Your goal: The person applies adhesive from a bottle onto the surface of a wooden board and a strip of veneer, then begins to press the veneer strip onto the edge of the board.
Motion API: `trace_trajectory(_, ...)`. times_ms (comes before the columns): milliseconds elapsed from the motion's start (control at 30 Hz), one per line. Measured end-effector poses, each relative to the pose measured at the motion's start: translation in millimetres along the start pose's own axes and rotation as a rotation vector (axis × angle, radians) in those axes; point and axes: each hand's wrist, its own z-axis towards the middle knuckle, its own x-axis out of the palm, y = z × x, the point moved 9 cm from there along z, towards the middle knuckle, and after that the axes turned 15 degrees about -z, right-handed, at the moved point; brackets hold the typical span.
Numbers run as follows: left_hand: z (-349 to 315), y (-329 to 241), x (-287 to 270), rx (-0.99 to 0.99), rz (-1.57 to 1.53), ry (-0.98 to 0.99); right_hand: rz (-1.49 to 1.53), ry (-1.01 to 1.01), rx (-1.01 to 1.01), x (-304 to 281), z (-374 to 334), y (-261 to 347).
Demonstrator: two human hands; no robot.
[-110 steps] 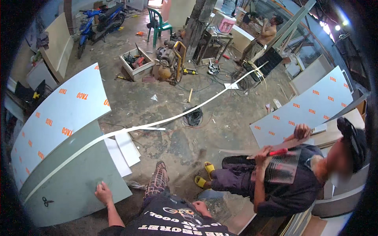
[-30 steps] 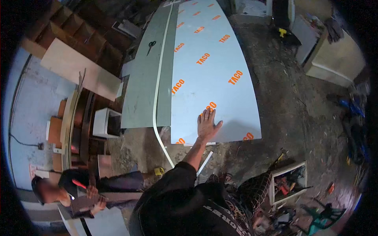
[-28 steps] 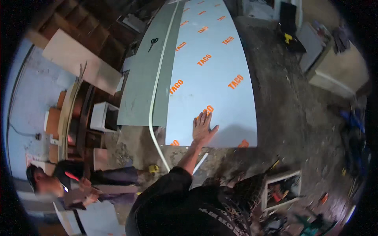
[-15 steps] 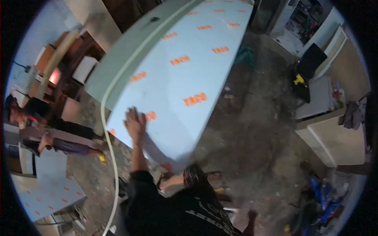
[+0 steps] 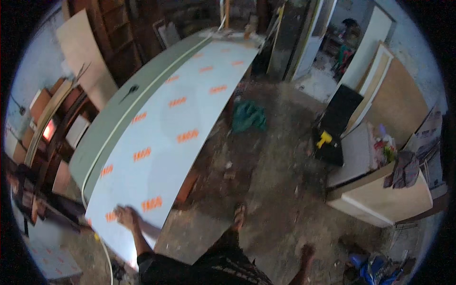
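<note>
A long white sheet panel (image 5: 166,137) with a repeated orange print lies on a larger grey-green board (image 5: 102,114). My left hand (image 5: 126,217) rests on the sheet's near end, palm down, fingers somewhat bent and holding nothing that I can see. Away from the sheet, my right hand (image 5: 308,251) hangs low over the floor at the lower right; its fingers are dark and blurred. A pale, thin hose or cord (image 5: 128,111) runs along the board beside the sheet and drops off the near end.
A yellow power tool (image 5: 324,139) sits on a black case to the right. Beyond it stand a pale cabinet (image 5: 380,204) and leaning boards (image 5: 389,95). Green cloth (image 5: 248,116) lies on the floor. At the left edge is another person (image 5: 23,194); blue items (image 5: 375,273) lie lower right.
The view has swung, so the sheet sits lower and further left. My left hand stays on the sheet's near end, its fingers now more bent. My right hand still hangs low.
</note>
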Motion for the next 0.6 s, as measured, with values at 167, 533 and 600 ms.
trace_trajectory(167, -22, -183, -4, -0.062, 0.01, -0.015, -0.164, 0.177, 0.34, 73, 55, -36)
trace_trajectory(533, -55, -657, -61, 0.469, -0.571, 0.329, 0.065, 0.312, 0.536, 148, 273, -27)
trace_trajectory(600, -62, -732, -63, 0.538, -0.59, 0.261, -0.168, 0.395, 0.02, 161, 374, -1)
